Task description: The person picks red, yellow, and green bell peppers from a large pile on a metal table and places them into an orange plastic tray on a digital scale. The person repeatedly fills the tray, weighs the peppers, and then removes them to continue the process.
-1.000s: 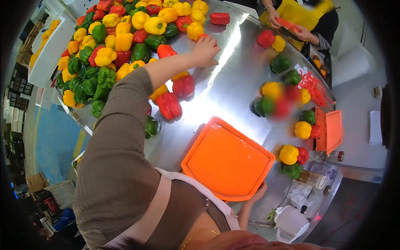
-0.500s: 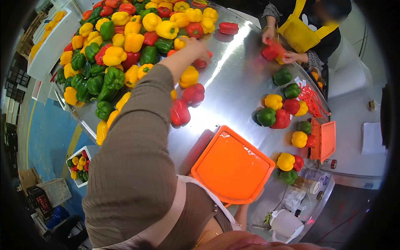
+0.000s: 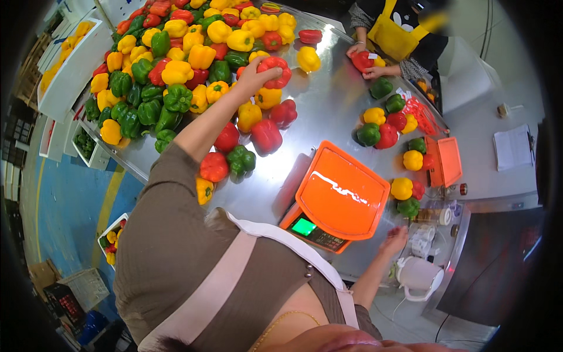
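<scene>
My left hand point(image 3: 258, 75) grips a red pepper point(image 3: 278, 71) at the near edge of a dense pile of red, yellow and green peppers point(image 3: 176, 71). A lone yellow pepper point(image 3: 308, 59) lies just right of it on the steel table point(image 3: 325, 111). Below, more loose peppers point(image 3: 265, 135) sit near my left forearm. An orange scale point(image 3: 343, 190) with a lit green display point(image 3: 304, 226) stands in front of me, its pan empty. My right hand point(image 3: 395, 239) is off its lower right corner, fingers loosely bent and apart, nothing visible in them.
Across the table a person in a yellow apron point(image 3: 390, 38) holds a red pepper point(image 3: 360, 61). Mixed groups point(image 3: 402, 189), red netting point(image 3: 417, 112), another orange scale point(image 3: 446, 161) and a white jug point(image 3: 417, 276) line the right. White crates point(image 3: 64, 70) stand at the left.
My left hand now has a red pepper raised from the pile, and a yellow pepper lies separately beside it. My right hand has moved out from the scale's side, exposing the display.
</scene>
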Tool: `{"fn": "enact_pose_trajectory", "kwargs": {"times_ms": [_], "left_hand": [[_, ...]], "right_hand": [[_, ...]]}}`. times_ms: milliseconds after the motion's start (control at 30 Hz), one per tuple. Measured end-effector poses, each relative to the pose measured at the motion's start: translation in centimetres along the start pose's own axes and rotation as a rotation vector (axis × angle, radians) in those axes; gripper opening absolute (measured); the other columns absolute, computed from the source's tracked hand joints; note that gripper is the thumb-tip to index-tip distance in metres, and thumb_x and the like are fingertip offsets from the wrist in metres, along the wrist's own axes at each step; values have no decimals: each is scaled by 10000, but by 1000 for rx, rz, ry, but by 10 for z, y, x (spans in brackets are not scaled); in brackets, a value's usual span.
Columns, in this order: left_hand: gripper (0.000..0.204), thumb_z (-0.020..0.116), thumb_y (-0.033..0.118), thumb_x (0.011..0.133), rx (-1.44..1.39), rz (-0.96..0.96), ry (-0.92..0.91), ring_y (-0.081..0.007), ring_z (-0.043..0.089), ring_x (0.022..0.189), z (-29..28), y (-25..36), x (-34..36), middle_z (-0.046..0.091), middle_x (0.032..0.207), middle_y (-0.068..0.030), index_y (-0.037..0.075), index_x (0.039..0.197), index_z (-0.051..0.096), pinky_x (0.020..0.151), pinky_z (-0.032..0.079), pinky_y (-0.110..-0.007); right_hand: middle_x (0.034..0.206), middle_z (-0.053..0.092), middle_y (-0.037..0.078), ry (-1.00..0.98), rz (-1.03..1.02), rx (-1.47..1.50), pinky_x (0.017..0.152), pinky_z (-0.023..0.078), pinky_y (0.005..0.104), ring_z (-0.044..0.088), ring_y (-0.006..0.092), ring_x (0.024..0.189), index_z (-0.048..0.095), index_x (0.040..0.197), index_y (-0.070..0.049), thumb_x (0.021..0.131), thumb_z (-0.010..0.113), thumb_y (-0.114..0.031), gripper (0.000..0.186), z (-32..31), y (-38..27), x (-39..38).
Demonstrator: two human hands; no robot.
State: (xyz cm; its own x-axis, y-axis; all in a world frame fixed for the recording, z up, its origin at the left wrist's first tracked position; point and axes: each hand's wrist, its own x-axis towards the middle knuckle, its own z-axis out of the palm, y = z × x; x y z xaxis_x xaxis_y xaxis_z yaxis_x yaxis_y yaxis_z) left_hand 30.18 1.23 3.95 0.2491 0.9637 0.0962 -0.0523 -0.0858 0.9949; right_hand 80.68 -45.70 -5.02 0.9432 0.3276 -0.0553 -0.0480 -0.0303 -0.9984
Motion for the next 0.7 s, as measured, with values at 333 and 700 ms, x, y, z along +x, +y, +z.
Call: {"fn": "enact_pose_trajectory", "kwargs": {"times_ms": [333, 700], "left_hand": [[806, 851, 287, 735, 235, 875, -833, -381, 399, 1348, 136, 80, -154, 432, 1448, -183, 77, 1404, 453, 1125, 347, -449], [761, 808, 332, 829, 518, 418, -839, -342, 418, 1372, 140, 24, -23, 399, 1496, -178, 81, 1450, 445, 1123, 387, -443]], "right_hand": [[1426, 487, 182, -1157, 255, 247, 1061, 469, 400, 551, 283, 1262, 320, 1529, -41, 909, 677, -307, 763, 226, -149, -178], [1316, 488, 220, -415, -845, -668, 1055, 444, 437, 509, 381, 1222, 442, 1409, -48, 676, 894, -194, 874, 166, -86, -163]]}}
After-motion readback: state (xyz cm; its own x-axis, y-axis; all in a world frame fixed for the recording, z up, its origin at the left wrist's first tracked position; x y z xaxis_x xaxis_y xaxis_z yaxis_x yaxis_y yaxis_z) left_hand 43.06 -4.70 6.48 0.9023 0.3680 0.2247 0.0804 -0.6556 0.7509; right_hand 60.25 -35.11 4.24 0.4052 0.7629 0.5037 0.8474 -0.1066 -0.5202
